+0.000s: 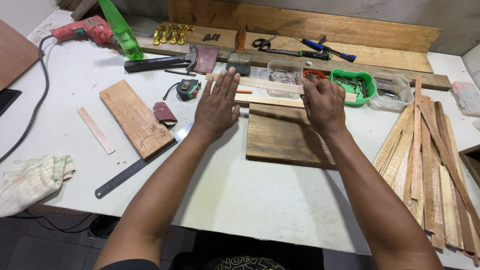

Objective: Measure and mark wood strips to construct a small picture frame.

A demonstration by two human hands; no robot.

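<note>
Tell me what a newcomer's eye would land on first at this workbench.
First, the two bare hands mid-bench: the left hand lies flat and the right hand grips pale wood strips at the far edge of a dark board. Next come the heap of wood slats at right and the red drill far left.

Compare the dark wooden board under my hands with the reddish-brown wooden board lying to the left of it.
The dark wooden board is wider, nearly square and greyish brown; the reddish-brown wooden board is narrower, longer and warmer in colour. The dark one lies square to the table edge, with the right hand at its far edge; the reddish one lies at an angle, untouched. Both lie flat on the white table.
</note>
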